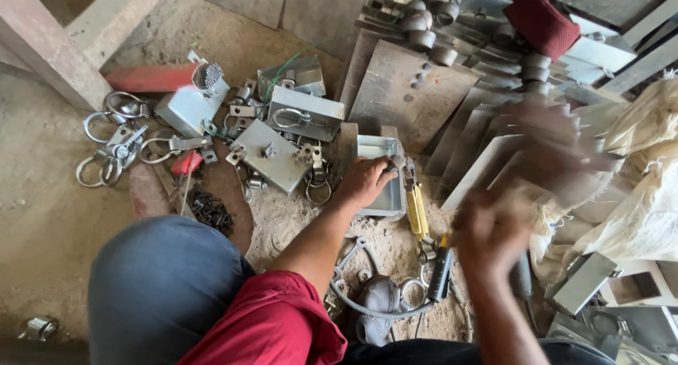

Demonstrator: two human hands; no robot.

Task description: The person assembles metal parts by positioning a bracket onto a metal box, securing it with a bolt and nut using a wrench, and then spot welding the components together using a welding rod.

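Left hand (364,181) closed, pinning the boxy grey metal tray (385,195) (sandy floor); right hand (491,234) blurred, grip unreadable.

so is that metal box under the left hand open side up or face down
Open side up: the metal box shows its rim and hollow inside, with the left hand resting on its edge.
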